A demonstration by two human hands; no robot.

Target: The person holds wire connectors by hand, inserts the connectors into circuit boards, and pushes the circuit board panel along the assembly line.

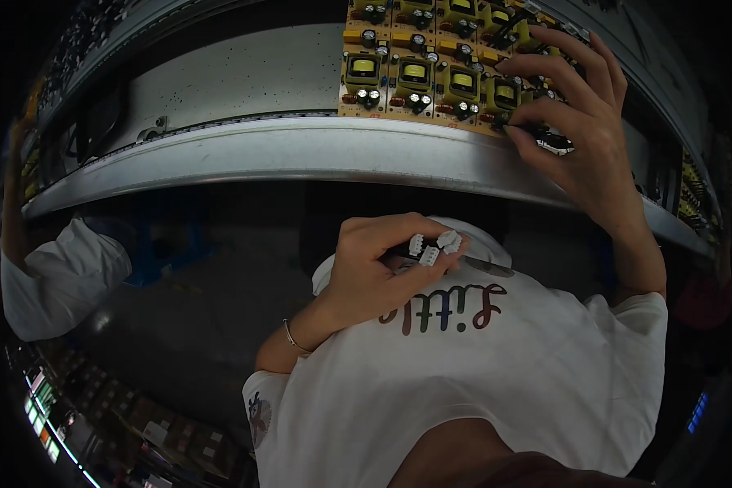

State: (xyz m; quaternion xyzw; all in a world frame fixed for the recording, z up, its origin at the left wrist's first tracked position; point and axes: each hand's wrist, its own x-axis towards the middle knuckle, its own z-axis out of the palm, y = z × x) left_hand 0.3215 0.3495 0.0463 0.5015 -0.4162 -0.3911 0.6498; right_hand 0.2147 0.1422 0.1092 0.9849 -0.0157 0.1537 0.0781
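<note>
Nearer the body than the circuit-board panel (382, 112), the left grip (370, 264) clasps white connectors (429, 256), likely for easy reach; the right grip (594, 134) spans its corner, contents impossible to tell.

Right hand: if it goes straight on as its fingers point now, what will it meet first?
Likely the nearest yellow-cored transformer on the circuit board panel, beside the right hand; depth is hard to judge.
</note>
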